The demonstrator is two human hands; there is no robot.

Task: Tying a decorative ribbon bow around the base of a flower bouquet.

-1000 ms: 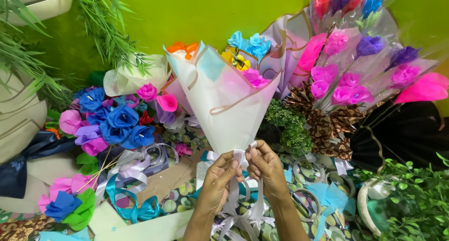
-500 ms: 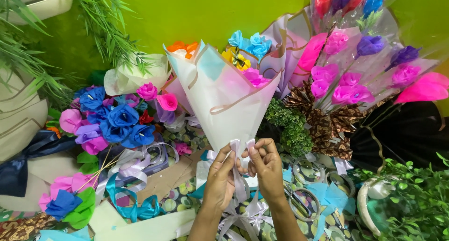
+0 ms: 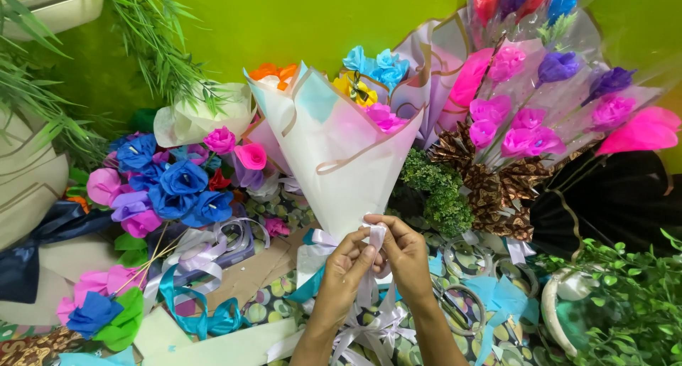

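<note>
Both hands point(image 3: 376, 259) now pinch higher on satiny ribbon point(image 3: 374, 237) beneath cone-shaped bouquet point(image 3: 341, 153).

We list a cream paper cone point(image 3: 334, 153) edged in gold, holding orange, yellow, light blue and pink paper flowers point(image 3: 369, 89); a pale lilac ribbon point(image 3: 373, 238) at its base. At nine o'clock, a bunch of royal blue, lilac and pink paper roses point(image 3: 170, 188). At two o'clock, magenta and purple blooms point(image 3: 540, 103) in clear wrap. Behind all, a lime green wall point(image 3: 298, 25); below, a cloth point(image 3: 270, 305) patterned with green circles.
</note>
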